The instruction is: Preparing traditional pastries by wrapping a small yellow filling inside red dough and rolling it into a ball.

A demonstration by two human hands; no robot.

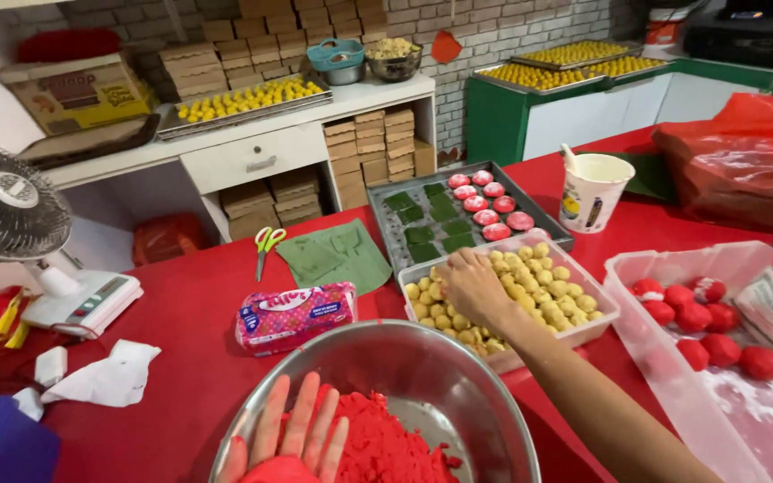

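My left hand [293, 434] lies palm up and open over a steel bowl [440, 358], with a flattened piece of red dough resting on the palm's heel. More red dough [386, 447] fills the bowl's bottom. My right hand [471, 286] reaches into a clear plastic tub [601, 317] of yellow filling balls [543, 286], fingers curled down among them; whether it grips one is hidden.
A dark tray [404, 237] behind the tub holds green leaf squares and red cakes. A second clear tub [646, 358] at right holds red dough balls. A cup [590, 192], scissors [266, 243], a wrapped pack [295, 315], a fan [6, 215] and a scale [82, 300] also stand on the red table.
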